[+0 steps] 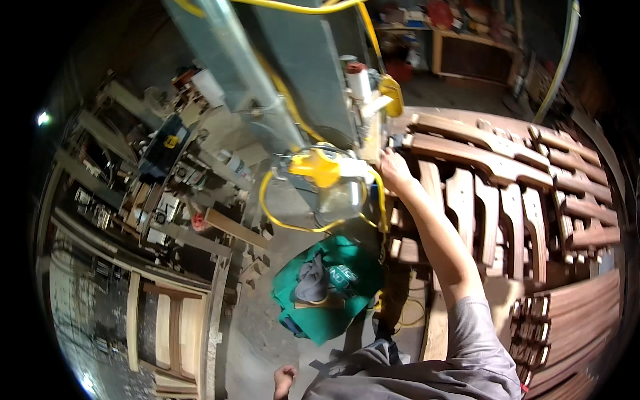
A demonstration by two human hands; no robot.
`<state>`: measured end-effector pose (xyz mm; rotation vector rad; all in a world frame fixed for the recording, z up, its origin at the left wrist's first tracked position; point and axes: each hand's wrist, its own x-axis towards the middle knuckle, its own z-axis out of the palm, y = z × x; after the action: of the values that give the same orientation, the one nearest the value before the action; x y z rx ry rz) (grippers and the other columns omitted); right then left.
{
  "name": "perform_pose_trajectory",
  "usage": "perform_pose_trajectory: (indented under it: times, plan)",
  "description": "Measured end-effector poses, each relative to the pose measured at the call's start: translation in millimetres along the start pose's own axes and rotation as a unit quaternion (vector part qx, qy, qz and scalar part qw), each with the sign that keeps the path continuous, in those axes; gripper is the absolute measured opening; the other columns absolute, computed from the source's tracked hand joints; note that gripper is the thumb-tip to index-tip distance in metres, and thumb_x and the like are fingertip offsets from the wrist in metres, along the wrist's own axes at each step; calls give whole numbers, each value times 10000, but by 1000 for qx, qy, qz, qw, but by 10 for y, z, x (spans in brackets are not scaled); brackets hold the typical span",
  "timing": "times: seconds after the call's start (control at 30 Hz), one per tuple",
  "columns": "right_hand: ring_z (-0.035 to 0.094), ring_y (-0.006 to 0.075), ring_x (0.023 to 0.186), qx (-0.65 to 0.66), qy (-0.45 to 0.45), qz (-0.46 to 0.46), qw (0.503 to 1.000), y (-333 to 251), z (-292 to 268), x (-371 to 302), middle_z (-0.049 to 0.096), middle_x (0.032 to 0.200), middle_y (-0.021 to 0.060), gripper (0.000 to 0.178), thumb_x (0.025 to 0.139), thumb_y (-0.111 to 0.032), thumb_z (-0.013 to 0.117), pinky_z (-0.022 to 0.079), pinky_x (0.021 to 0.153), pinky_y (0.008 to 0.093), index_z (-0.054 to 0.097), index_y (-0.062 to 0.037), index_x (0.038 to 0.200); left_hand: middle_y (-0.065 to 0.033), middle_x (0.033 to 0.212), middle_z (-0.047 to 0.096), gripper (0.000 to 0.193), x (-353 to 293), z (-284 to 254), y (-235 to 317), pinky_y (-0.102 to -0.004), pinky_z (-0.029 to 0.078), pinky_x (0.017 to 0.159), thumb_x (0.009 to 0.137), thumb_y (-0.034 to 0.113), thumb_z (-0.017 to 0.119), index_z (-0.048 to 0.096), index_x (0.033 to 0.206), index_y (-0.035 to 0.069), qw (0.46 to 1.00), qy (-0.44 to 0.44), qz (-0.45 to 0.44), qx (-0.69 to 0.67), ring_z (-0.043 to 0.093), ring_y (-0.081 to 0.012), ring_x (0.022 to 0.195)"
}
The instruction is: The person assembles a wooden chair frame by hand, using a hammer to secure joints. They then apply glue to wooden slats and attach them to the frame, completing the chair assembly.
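Note:
My right arm stretches forward, and my right hand (396, 171) is at the edge of a pale wooden piece (371, 141) beside a grey metal column (320, 73). Its fingers are curled together; whatever they grip is too small or blurred to name. Just beyond stand a white bottle with a dark red cap (359, 83) and a yellow object (391, 95). To the left of this hand hangs a yellow and clear plastic device (316, 168), ringed by a yellow hose (265, 208). Low beside my body, my left hand (285, 380) is closed with nothing visible in it.
Shaped brown wooden parts (480, 150) are stacked on the right, with long boards (580, 320) nearer me. A green bag (347, 267) with a grey cloth (311, 280) sits below the column. Cluttered benches and a dark blue bin (160, 150) fill the left.

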<state>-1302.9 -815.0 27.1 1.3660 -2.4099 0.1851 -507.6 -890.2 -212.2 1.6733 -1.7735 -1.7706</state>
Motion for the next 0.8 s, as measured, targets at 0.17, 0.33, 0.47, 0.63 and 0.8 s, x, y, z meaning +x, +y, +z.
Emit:
perform_pose_trajectory:
  times: [0.17,0.33,0.47,0.63,0.8]
  plan:
    - [631,337,1049,5,-3,-133,991,24,605,489,682,1065,155,220,803,-118,620,539,841,432,700,-50,996,-115,832,732,214,-77,100,-210,-299,523,557,871,66,641,698,1048,-41,995,55,-79,33,712,-185,690]
    - [626,349,1062,-33,-95,-171,980,-98,714,608,677,1084,171,269,789,-130,651,530,865,448,683,-43,1042,-72,873,766,165,-857,247,-1207,-327,595,626,803,163,718,763,948,99,967,106,-224,-65,722,-163,664]
    - [622,358,1071,-92,-118,-159,976,129,568,440,673,1099,183,317,778,-140,675,524,883,461,668,-38,1079,-80,812,755,220,-1209,333,-1499,-341,590,688,740,295,819,819,900,144,950,120,-254,139,680,-155,723]
    - [617,370,1084,-144,-102,-117,977,352,148,144,669,1117,199,383,765,-152,705,515,907,477,650,-32,1125,-142,824,757,273,-1137,199,-1423,-365,596,707,736,318,762,804,895,100,962,106,-222,120,737,-232,730]
    - [612,382,1096,-166,-86,-3,982,355,-603,-212,664,1136,214,454,751,-164,736,507,930,494,632,-26,1171,-88,766,702,173,-396,32,-630,-324,539,668,830,58,644,694,961,-43,976,184,-87,-83,672,-155,736]
